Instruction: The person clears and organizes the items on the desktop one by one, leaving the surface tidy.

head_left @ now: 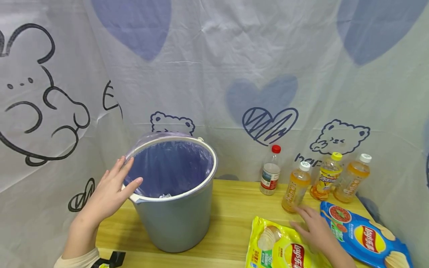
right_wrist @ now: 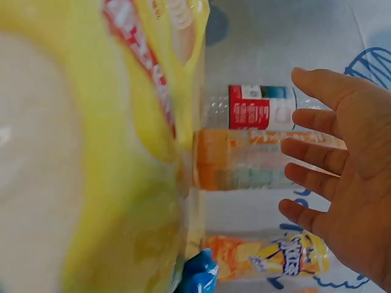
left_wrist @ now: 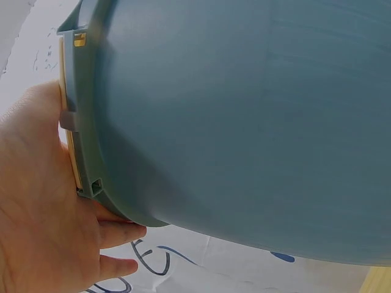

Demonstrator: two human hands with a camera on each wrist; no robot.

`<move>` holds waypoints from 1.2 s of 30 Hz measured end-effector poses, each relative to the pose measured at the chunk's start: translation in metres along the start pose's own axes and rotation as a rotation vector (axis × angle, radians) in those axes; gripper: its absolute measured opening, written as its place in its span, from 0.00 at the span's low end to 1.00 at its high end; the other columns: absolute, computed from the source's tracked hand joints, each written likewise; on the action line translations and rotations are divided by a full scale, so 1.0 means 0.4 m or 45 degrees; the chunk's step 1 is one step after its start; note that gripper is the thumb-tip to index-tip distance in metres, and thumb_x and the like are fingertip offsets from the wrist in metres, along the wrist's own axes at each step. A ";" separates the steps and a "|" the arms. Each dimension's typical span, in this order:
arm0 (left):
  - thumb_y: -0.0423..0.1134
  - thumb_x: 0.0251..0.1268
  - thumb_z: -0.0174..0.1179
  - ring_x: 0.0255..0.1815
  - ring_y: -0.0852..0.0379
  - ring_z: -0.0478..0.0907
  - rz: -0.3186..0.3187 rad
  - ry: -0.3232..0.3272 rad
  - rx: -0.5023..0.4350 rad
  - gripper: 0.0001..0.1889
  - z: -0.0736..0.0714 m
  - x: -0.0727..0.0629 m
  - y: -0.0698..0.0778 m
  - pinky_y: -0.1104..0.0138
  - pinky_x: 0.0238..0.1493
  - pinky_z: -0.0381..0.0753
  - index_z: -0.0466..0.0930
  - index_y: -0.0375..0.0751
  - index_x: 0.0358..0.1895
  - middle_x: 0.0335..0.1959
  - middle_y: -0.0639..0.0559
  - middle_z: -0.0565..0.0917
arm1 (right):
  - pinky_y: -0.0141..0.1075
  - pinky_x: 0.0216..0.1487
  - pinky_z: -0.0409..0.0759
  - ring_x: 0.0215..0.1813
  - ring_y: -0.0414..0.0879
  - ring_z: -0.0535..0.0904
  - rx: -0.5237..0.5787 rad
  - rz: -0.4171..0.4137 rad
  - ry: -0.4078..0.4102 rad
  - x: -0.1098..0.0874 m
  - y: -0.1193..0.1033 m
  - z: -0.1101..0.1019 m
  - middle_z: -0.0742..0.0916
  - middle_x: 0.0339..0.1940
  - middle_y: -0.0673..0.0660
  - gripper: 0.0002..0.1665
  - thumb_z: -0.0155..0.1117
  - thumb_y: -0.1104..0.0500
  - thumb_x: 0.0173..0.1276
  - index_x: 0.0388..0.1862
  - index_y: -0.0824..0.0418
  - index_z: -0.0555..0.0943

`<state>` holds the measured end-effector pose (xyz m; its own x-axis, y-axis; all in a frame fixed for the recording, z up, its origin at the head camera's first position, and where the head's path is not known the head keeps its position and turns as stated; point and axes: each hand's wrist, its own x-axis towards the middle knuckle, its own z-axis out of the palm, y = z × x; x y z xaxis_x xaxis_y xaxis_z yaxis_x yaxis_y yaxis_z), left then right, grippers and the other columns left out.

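Observation:
My left hand (head_left: 108,190) is at the left rim of a grey-blue trash bin (head_left: 174,227), fingers fairly straight and thumb reaching over the rim. A purple bag lines the bin, with a crumpled whitish scrap (head_left: 165,195) low inside. In the left wrist view, the fingers (left_wrist: 122,234) pass beside the rim. My right hand (head_left: 316,229) hovers over a yellow chip bag (head_left: 273,242), fingers spread and holding nothing. Its fingertips overlap the base of a white-capped orange drink bottle (head_left: 296,188) in the head view; the right wrist view shows the palm bare.
A red-capped clear bottle (head_left: 270,173) stands left of the orange one. To the right are a yellow-capped bottle (head_left: 326,178) and another white-capped orange bottle (head_left: 353,180). A blue chip bag (head_left: 365,236) lies at the right. Printed cloth (head_left: 207,93) hangs behind the wooden table (head_left: 231,208).

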<state>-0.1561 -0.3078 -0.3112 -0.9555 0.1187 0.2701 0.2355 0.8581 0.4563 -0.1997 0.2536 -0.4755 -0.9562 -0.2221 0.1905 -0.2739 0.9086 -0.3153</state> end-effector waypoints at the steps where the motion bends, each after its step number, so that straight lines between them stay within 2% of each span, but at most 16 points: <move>1: 0.57 0.74 0.46 0.80 0.33 0.38 0.000 0.001 0.002 0.39 0.000 -0.001 0.000 0.37 0.75 0.34 0.46 0.38 0.78 0.79 0.32 0.41 | 0.66 0.57 0.72 0.62 0.66 0.74 -0.002 0.010 -0.014 -0.004 0.005 0.003 0.80 0.60 0.65 0.31 0.66 0.45 0.65 0.62 0.58 0.77; 9: 0.57 0.74 0.46 0.80 0.33 0.39 0.003 0.001 0.001 0.39 0.002 -0.001 -0.001 0.37 0.75 0.34 0.46 0.37 0.78 0.79 0.31 0.41 | 0.64 0.55 0.74 0.59 0.66 0.75 -0.014 0.114 -0.250 -0.027 0.049 0.017 0.80 0.58 0.66 0.39 0.68 0.38 0.60 0.63 0.61 0.75; 13: 0.57 0.74 0.46 0.80 0.34 0.38 -0.002 -0.003 0.000 0.40 0.001 -0.002 0.000 0.36 0.75 0.34 0.47 0.37 0.78 0.79 0.31 0.42 | 0.64 0.55 0.75 0.58 0.65 0.76 -0.039 0.136 -0.324 -0.035 0.072 0.028 0.81 0.57 0.65 0.43 0.68 0.35 0.57 0.64 0.60 0.75; 20: 0.57 0.74 0.46 0.80 0.33 0.38 0.000 0.001 -0.003 0.39 0.001 0.001 0.000 0.36 0.75 0.34 0.47 0.37 0.78 0.79 0.31 0.41 | 0.63 0.55 0.75 0.57 0.61 0.77 -0.065 0.159 -0.375 -0.048 0.082 0.046 0.81 0.57 0.61 0.46 0.67 0.30 0.54 0.64 0.58 0.76; 27: 0.57 0.74 0.46 0.80 0.33 0.38 0.003 -0.007 -0.015 0.39 0.002 0.001 -0.004 0.36 0.75 0.32 0.46 0.37 0.78 0.79 0.31 0.41 | 0.62 0.56 0.74 0.57 0.61 0.78 -0.100 0.152 -0.381 -0.054 0.076 0.055 0.83 0.55 0.60 0.43 0.68 0.30 0.53 0.61 0.56 0.78; 36: 0.57 0.74 0.46 0.80 0.32 0.37 -0.003 -0.014 -0.026 0.39 0.002 0.001 -0.001 0.37 0.76 0.31 0.45 0.38 0.78 0.79 0.31 0.39 | 0.61 0.56 0.74 0.55 0.58 0.79 -0.041 0.209 -0.447 -0.055 0.053 0.057 0.84 0.52 0.57 0.44 0.71 0.32 0.52 0.61 0.56 0.78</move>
<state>-0.1568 -0.3077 -0.3118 -0.9580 0.1223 0.2594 0.2366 0.8481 0.4740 -0.1870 0.2697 -0.5075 -0.9657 -0.1755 -0.1912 -0.1166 0.9516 -0.2844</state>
